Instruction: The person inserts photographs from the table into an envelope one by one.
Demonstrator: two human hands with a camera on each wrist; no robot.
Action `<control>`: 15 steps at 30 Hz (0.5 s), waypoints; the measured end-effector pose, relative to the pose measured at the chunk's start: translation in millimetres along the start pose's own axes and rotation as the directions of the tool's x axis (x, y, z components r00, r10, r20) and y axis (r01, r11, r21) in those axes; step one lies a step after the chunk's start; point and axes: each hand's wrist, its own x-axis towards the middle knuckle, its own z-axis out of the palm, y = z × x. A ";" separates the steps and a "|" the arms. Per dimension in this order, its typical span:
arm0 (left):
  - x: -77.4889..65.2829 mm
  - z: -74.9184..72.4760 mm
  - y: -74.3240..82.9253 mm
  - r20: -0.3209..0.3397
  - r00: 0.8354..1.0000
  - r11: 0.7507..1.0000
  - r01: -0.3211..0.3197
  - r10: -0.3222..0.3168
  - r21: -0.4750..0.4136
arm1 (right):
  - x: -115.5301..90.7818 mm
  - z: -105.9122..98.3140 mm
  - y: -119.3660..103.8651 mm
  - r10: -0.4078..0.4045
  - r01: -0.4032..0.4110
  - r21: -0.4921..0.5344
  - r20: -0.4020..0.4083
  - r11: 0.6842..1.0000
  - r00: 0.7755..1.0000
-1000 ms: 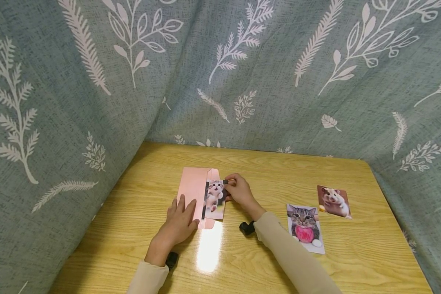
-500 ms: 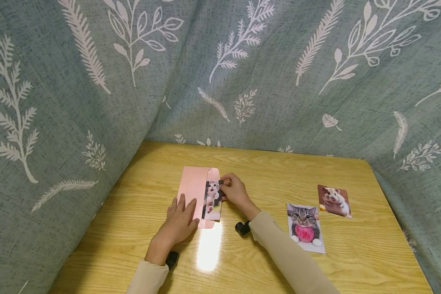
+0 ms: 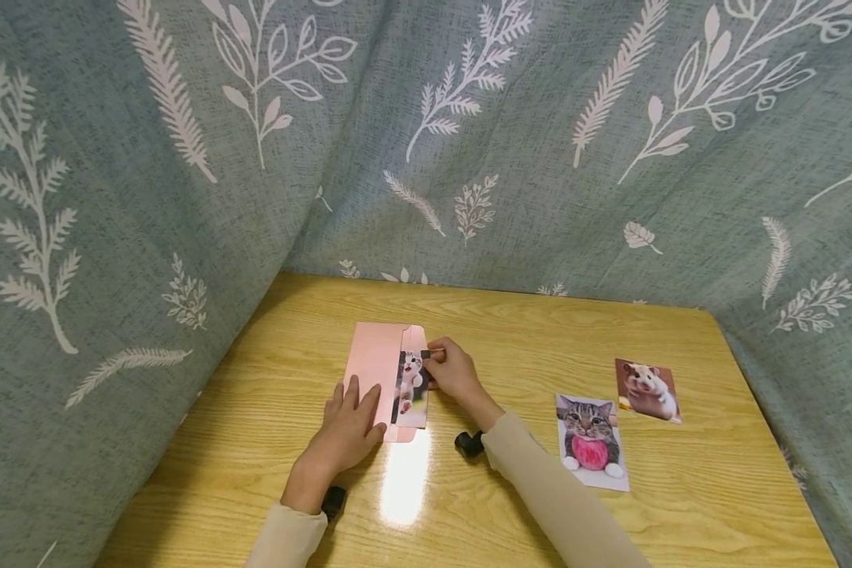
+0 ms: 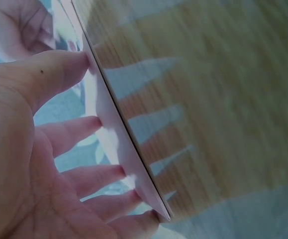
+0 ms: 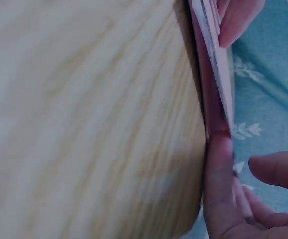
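Two hands at work — left hand [image 3: 348,430] flattens pink envelope [image 3: 375,365], right hand [image 3: 450,371] pinches kitten photo [image 3: 412,380].

Setting: improvised recording booth, likely indoors at a home or studio. Grey-green leaf-print curtain [image 3: 468,134] hangs beyond and to both sides of the hands, enclosing a glossy wood-grain table [image 3: 511,505]. Overhead lamp glare reflects beneath the wrists.

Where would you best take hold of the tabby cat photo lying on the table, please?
Probably at its near right corner, coming from the right: the tabby cat photo lies flat on the table, apart from the hamster photo, with bare wood beside that edge.
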 end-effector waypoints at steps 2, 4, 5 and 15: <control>0.1 0.3 0.5 -0.001 1.000 1.000 -0.002 0.002 -0.003 | -5.0 -2.5 1.5 0.002 -0.002 0.021 0.002 1.000 1.000; 0.1 0.6 0.7 0.000 1.000 1.000 0.000 0.000 -0.005 | -12.2 -4.9 2.6 0.013 -0.014 0.054 0.015 0.998 1.000; 0.0 0.5 0.8 0.002 1.000 1.000 0.001 -0.001 -0.005 | -15.9 -5.9 3.5 0.015 -0.016 0.074 0.022 0.997 1.000; 0.3 0.5 -0.1 0.007 1.000 1.000 0.009 -0.009 0.006 | -45.7 -12.5 10.1 0.006 -0.034 0.191 0.147 0.981 0.989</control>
